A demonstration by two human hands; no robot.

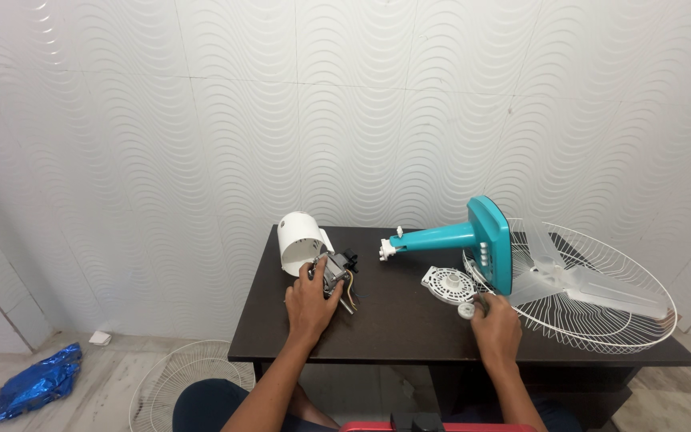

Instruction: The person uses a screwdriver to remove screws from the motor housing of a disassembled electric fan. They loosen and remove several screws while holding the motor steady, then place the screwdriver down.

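One fan motor (336,276), one white cylindrical motor cover (297,240), one teal fan stand (473,238), one round white plastic disc (447,285), one small white knob (465,311), one clear blade set (577,280) and two wire guards are in view; one guard (601,320) lies on the surface, the other guard (181,372) on the floor. The left hand (309,304) wraps loosely around the motor near the surface's left end; the right hand (496,326) has its fingers pinched at the knob, just beside the disc. The surface (393,328) is dark brown; behind it stands a white wavy-tiled wall (201,104); a blue foil bag (35,382) lies on the floor.
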